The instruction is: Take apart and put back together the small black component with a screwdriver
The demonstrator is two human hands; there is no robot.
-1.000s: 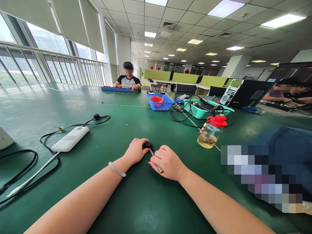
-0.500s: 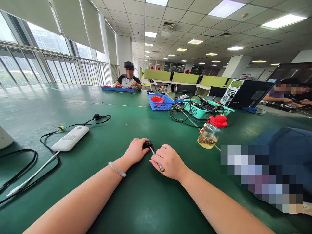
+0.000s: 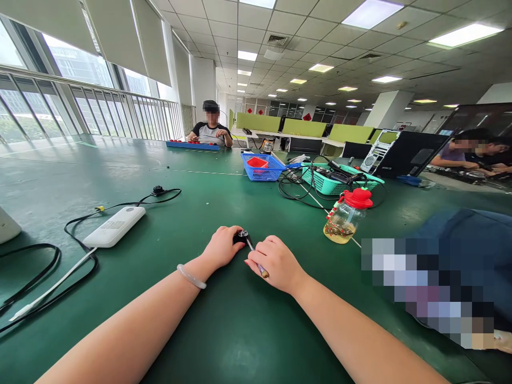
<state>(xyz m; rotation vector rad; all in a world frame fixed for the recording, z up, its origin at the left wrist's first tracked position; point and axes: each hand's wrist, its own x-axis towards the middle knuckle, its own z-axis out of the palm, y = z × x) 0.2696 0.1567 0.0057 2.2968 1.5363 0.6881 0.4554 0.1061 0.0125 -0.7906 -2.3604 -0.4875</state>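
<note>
A small black part [image 3: 240, 237] is clasped by the left hand [image 3: 221, 247] over the green bench [image 3: 240, 330] | a slim tool [image 3: 263, 271] is gripped in the right hand [image 3: 277, 265], tip held at the part

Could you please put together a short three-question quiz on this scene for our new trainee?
1. Which hand holds the slim tool, and which holds the small black part?
2. True or false: the bracelet is on the left arm.
3. What colour is the lid of the jar: (a) blue, (b) red, (c) yellow?

Key
1. The right hand holds the tool; the left hand holds the part.
2. True.
3. b
</note>
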